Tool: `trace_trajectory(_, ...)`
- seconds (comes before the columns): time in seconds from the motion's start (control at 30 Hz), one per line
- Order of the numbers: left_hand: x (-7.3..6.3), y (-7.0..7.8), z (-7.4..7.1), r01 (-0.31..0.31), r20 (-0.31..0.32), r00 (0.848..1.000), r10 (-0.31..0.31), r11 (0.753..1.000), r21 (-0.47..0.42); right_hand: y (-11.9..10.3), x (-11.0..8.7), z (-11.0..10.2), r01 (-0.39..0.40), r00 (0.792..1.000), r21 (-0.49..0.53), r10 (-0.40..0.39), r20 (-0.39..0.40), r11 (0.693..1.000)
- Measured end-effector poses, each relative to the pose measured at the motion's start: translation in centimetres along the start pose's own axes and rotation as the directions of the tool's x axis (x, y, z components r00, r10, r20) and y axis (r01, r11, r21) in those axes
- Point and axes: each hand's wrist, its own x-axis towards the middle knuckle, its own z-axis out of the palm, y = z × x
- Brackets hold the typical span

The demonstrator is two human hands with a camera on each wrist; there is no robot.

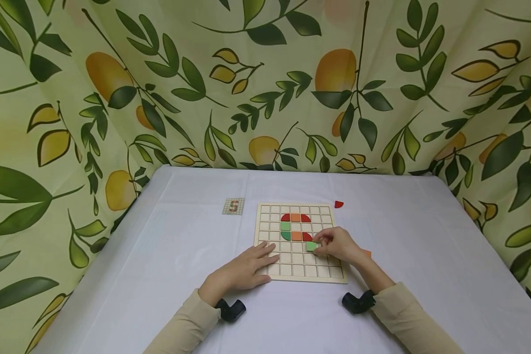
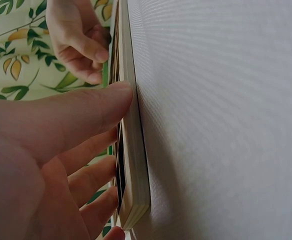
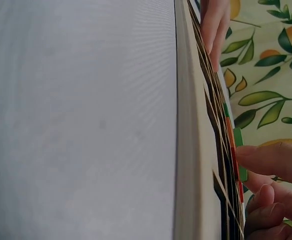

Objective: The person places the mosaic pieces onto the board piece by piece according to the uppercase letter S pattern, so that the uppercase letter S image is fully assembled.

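A square wooden grid board point(image 1: 307, 273) lies flat on the white table. Red, orange and green tiles form a curved figure in its cells, with a light green square tile point(image 1: 285, 226) on the figure's left side. My right hand point(image 1: 338, 244) pinches another green square tile point(image 1: 310, 247) between thumb and finger, just below the red quarter-round tile point(image 1: 307, 237). In the right wrist view this green tile point(image 3: 240, 155) stands up above the board's surface. My left hand point(image 1: 246, 268) rests on the board's left part with fingers spread, its thumb along the near edge.
A small pattern card point(image 1: 233, 206) showing an S-like figure lies left of the board's far corner. One loose red quarter-round piece point(image 1: 339, 204) sits beyond the far right corner. An orange piece point(image 1: 368, 253) is partly hidden behind my right wrist. A leaf-patterned curtain point(image 1: 265, 98) surrounds the table.
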Motion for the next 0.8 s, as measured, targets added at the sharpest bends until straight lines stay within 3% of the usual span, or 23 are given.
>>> trace_trajectory(0.8, 0.07, -0.08, 0.06, -0.004, -0.005, 1.000, 0.004, 1.000, -0.006, -0.40, 0.27, 0.48, 0.006, 1.000, -0.033, -0.006, -0.001, 0.999)
